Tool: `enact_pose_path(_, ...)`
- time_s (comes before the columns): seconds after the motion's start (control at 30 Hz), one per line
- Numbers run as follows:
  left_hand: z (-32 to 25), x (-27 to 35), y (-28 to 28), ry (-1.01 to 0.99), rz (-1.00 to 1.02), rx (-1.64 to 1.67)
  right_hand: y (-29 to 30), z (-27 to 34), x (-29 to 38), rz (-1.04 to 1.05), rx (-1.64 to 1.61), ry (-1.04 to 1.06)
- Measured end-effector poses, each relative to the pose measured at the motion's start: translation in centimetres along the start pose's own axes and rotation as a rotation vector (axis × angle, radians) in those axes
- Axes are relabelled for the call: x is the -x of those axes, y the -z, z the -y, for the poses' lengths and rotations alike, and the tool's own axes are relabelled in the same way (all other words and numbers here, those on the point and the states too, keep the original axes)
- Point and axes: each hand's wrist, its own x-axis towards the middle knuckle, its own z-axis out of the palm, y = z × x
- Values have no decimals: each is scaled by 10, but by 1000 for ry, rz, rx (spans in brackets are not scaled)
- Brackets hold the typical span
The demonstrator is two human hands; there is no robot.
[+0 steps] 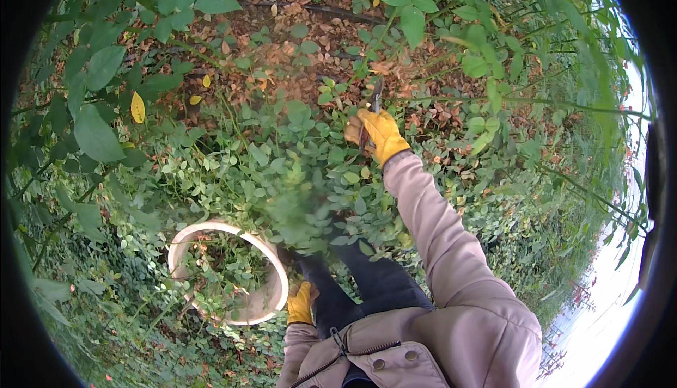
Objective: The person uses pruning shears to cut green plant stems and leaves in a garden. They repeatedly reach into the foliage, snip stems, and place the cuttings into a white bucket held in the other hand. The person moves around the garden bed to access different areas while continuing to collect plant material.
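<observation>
My right hand [377, 133], in a yellow work glove, reaches out among the low plants and is closed around a pair of pruning shears [376, 96]. The blades point away from me, near thin green stems; whether they are apart is too small to tell. Down by my legs, my left hand [301, 303] wears the same kind of glove and is beside the rim of a pale round bucket [283, 277]. Its fingers are partly hidden, so its hold is unclear. Cut leafy stems [227, 266] lie inside the bucket.
Leafy branches hang close at the upper left and right. A long green stem [560, 103] crosses on the right. Dense foliage surrounds my legs. Beyond it, dry brown leaves cover the soil, where a dark thin hose or pipe [338, 11] runs across.
</observation>
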Motion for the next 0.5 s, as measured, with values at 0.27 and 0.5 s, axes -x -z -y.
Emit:
enact_pose_path(0.27,-2,3,-10,79,-199,-193,13,-6,82,-87,358,124)
enact_pose_path(0.5,-1,-2,8,-23,-124,-103,42,-84,188,-208,1145,26)
